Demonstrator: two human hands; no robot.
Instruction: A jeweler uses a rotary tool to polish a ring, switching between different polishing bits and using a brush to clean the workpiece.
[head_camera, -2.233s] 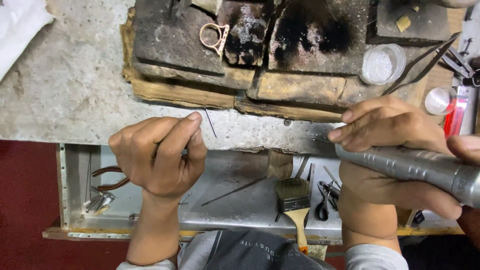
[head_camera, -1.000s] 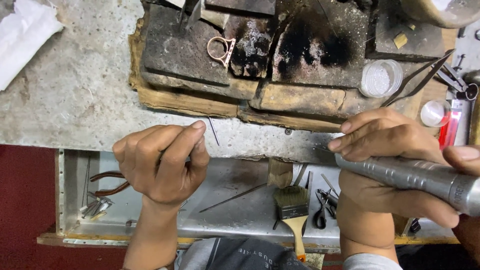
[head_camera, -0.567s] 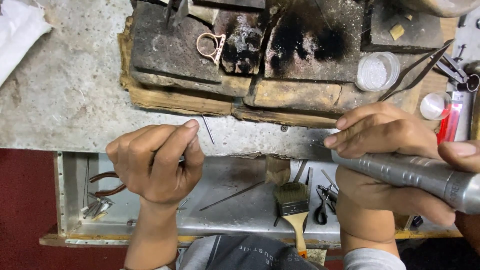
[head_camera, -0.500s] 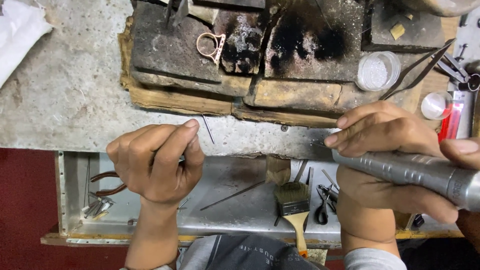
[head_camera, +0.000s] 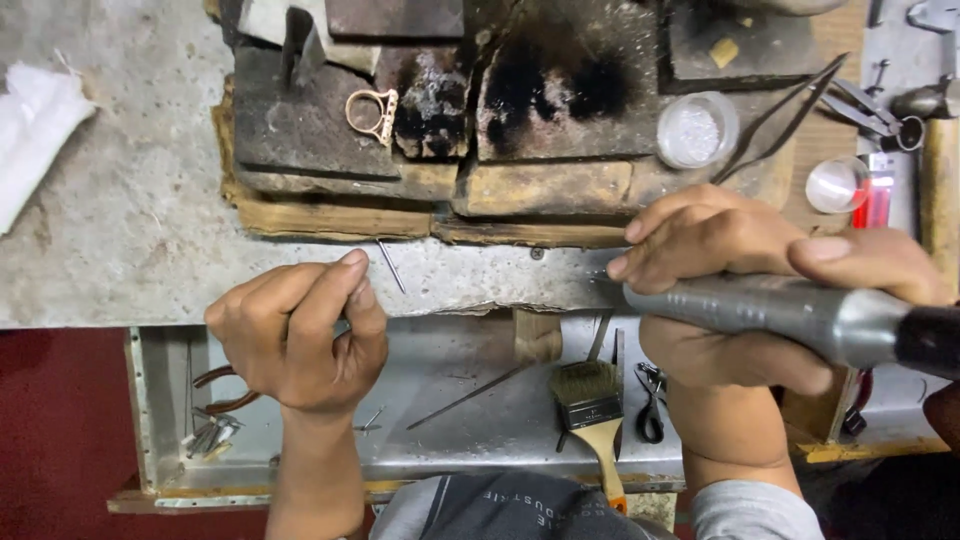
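Now we grip the grey rotary tool (head_camera: 790, 315) in our right hand (head_camera: 740, 290), while our left hand (head_camera: 300, 330) is clenched, fingertips pinched just below a thin metal pin (head_camera: 392, 268) on the bench

The right hand (head_camera: 740, 300) grips a cylindrical rotary handpiece of dull, matt grey metal (head_camera: 790, 315). The pale grey stone benchtop (head_camera: 130, 240) looks rough and pitted, and the scorched wooden blocks (head_camera: 450, 150) along its far edge are charred black and splintery. A small coppery metal ring (head_camera: 372, 112) shines faintly there, and a wood-handled bristle brush (head_camera: 595, 415) lies in the smooth, scuffed sheet-metal tray (head_camera: 480, 400).
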